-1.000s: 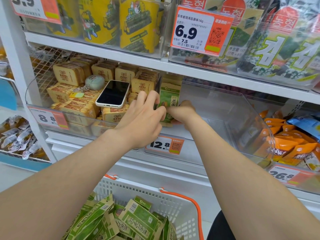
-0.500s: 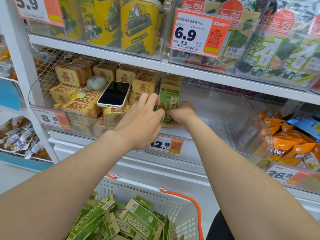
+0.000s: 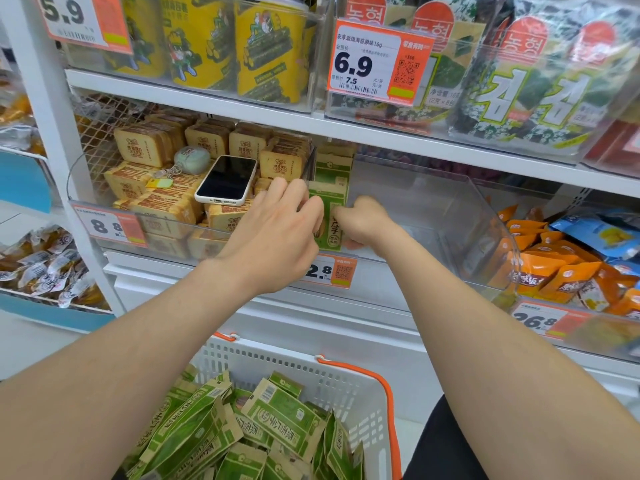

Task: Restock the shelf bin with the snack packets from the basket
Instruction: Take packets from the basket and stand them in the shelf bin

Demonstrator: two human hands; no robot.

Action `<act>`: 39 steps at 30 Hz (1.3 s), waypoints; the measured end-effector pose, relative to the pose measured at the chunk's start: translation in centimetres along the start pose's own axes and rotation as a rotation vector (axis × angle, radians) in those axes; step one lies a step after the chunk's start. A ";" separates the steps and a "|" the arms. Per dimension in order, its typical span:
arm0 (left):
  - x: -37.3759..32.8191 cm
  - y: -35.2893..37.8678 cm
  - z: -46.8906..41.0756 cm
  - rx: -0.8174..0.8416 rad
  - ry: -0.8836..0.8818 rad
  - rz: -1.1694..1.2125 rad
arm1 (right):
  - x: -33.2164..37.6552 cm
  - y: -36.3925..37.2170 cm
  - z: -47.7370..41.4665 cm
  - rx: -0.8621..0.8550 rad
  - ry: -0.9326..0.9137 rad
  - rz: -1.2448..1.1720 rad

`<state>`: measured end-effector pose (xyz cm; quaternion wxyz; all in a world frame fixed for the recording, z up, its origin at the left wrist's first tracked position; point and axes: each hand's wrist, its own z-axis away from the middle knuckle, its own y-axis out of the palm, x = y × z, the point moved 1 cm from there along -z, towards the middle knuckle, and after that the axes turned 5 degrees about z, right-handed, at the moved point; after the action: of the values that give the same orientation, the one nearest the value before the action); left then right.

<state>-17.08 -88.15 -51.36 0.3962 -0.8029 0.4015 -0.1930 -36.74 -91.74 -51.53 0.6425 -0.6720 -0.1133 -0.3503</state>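
left hand (image 3: 277, 223) and right hand (image 3: 363, 220) grip a packet (image 3: 329, 199) upright at 9 o'clock in the bin (image 3: 450, 209): likely the placing step. next calls for release, then basket (image 3: 311, 363) at 6 o'clock.

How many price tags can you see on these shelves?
5: on the top shelf the 5.9 tag and 6.9 tag; below, the 8.8 tag at left, a middle tag partly behind the left hand, the 26.8 tag at right. More may be hidden.

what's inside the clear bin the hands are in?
Green packets standing upright in a row against the left wall of the clear bin. The left hand and right hand grip the front one. The hands and front packet cover the lower row, so no count.
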 end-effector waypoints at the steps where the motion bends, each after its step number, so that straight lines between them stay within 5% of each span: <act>1: -0.2 -0.2 0.3 0.019 0.005 0.010 | -0.1 -0.2 0.8 0.013 -0.017 0.024; 6: -2.1 -0.4 2.5 0.274 -0.060 0.062 | -1.0 -0.9 4.5 -0.020 -0.169 0.131; 12: -3.6 1.6 4.9 0.667 -0.038 -0.027 | -0.8 -1.5 9.1 -0.436 -0.476 0.266; 14: -4.1 2.6 6.1 0.797 -0.040 -0.010 | -0.3 -1.0 11.3 -0.455 -0.553 0.297; 22: -7.8 8.2 11.9 1.197 -0.006 0.015 | -2.3 4.6 17.6 0.015 -0.605 0.857; 27: -9.7 12.1 18.6 1.443 0.135 -0.025 | -5.8 7.5 19.1 0.309 -0.553 1.009; 34: -8.9 13.5 23.7 1.476 0.321 -0.119 | -9.0 11.3 20.8 0.670 -0.570 1.071; 39: -8.4 12.7 22.5 1.453 0.347 -0.176 | -8.3 12.4 21.0 0.704 -0.586 1.115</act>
<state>-14.24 -75.20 -75.09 0.7404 -0.3265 0.1640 -0.5642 -28.43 -71.28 -64.86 0.8473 -0.4496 -0.0273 0.2816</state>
